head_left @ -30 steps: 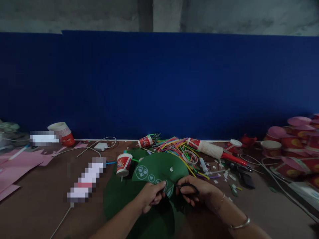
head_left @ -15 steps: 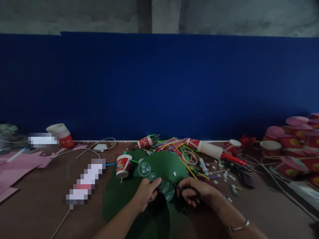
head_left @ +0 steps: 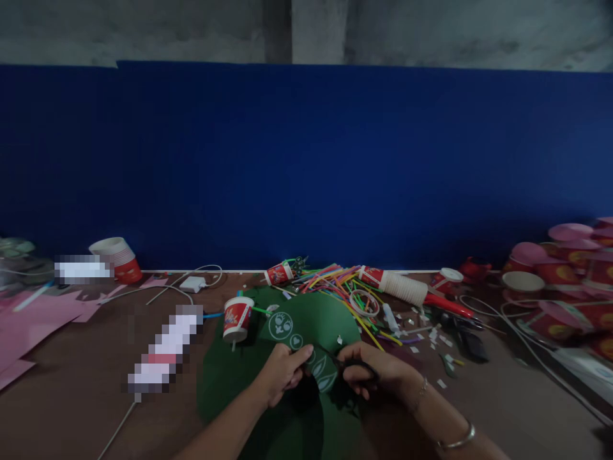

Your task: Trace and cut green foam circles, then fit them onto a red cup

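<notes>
My left hand (head_left: 286, 369) is closed at the middle of the picture, its thumb laid over a dark green sheet (head_left: 330, 313) with white drawings of a face, a heart and leaves. The fingers under the sheet are partly hidden. In my right hand (head_left: 366, 365) are black-handled scissors (head_left: 366, 367), fingers round the loops, blades pointing left toward my left thumb. How far apart the blades are is too dark to tell. A small whitish scrap (head_left: 340, 340) rests on the sheet. Just left of the drawings, a red and white paper cup (head_left: 238, 319) lies tipped with straws through it.
Coloured straws (head_left: 330, 279), a roll of tape (head_left: 364, 303) and a row of nested paper cups (head_left: 405, 289) lie behind. White scraps and a red-handled tool (head_left: 450, 305) are on the right, with decorated cups (head_left: 560, 268) beyond. Pink paper (head_left: 43, 319) lies left. A blue panel (head_left: 306, 166) stands behind.
The green sheet's drawings and the small scrap have shifted slightly right and toward me. My right hand with the scissors has moved a little left. My left hand stays nearly in place.
</notes>
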Action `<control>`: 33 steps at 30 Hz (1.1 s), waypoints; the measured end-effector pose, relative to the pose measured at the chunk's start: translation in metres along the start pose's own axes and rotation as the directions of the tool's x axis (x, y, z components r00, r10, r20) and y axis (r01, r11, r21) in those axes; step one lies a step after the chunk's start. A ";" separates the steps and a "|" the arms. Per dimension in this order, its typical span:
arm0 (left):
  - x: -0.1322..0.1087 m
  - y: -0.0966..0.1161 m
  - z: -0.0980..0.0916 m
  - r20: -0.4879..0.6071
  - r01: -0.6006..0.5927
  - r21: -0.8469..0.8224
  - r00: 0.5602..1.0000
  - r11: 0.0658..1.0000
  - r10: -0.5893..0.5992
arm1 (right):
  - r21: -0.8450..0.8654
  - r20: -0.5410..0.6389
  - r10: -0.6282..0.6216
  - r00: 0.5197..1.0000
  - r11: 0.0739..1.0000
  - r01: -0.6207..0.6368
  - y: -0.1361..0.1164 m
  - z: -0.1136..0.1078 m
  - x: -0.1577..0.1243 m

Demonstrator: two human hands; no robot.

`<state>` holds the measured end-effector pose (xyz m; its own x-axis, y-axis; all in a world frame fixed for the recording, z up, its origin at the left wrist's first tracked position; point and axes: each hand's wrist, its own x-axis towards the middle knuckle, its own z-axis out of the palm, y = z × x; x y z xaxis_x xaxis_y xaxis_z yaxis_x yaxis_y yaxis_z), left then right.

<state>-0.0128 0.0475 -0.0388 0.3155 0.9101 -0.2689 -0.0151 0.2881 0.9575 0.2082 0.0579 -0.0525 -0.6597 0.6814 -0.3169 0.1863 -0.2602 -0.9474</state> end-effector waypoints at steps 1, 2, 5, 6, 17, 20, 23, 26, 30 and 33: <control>0.000 0.000 0.000 0.002 0.004 0.004 1.000 1.000 -0.004 | 0.004 0.003 -0.011 1.000 1.000 0.011 0.000 0.001 0.001; -0.001 0.000 0.001 0.004 0.006 0.009 1.000 1.000 -0.006 | 0.008 0.005 -0.021 1.000 1.000 0.021 -0.001 0.003 0.001; -0.001 0.000 0.001 0.005 0.009 0.030 1.000 0.999 -0.009 | -0.004 -0.003 -0.047 0.999 0.999 0.046 -0.004 0.006 0.002; -0.001 0.001 0.001 0.006 0.009 0.034 1.000 0.999 -0.009 | -0.015 -0.006 -0.053 0.999 0.998 0.053 -0.005 0.007 0.003; 0.008 -0.006 -0.006 -0.237 -0.100 -0.061 0.968 0.993 0.083 | -0.032 -0.059 -0.014 0.998 0.999 0.012 -0.002 0.008 0.005; 0.009 -0.006 -0.005 -0.147 -0.079 -0.063 0.987 0.995 0.069 | 0.000 -0.034 -0.024 0.999 1.000 0.024 -0.004 0.012 0.005; 0.007 -0.003 -0.005 -0.140 -0.050 -0.101 0.990 0.994 0.036 | 0.055 0.003 -0.026 1.000 0.998 0.026 -0.005 0.014 0.006; 0.006 -0.002 -0.006 -0.144 -0.026 -0.163 0.990 0.986 0.002 | 0.061 0.049 -0.031 0.998 0.998 0.028 -0.004 0.014 0.007; 0.007 -0.005 -0.006 -0.104 -0.017 -0.183 0.995 0.983 -0.003 | 0.028 0.038 -0.080 0.996 0.997 0.079 -0.001 0.015 0.009; 0.007 -0.006 -0.004 -0.087 -0.027 -0.143 0.996 0.989 0.015 | 0.042 0.013 -0.094 0.995 0.995 0.093 -0.001 0.017 0.011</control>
<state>-0.0143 0.0532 -0.0471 0.2317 0.9367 -0.2627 -0.1593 0.3029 0.9396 0.1886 0.0538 -0.0541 -0.6839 0.6938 -0.2257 0.0931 -0.2238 -0.9702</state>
